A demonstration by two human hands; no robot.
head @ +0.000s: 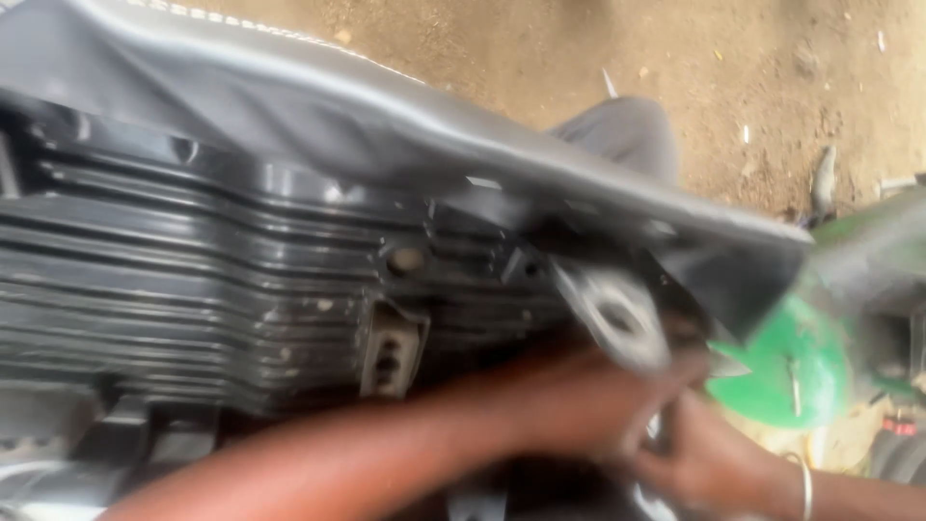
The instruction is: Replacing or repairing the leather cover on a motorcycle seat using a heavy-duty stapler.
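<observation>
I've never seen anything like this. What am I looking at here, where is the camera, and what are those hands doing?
The camera sits on a person's head and looks down at their own bare hands. The big dark ribbed block looks like an engine part, with a grey cover over it. Both hands meet at a small metal bracket on its right end: the left hand reaches in from the lower left, the right hand, with a bangle, from the lower right. The picture is blurred, so the grip is unclear. Beyond are bare dirt ground and a green machine part.
</observation>
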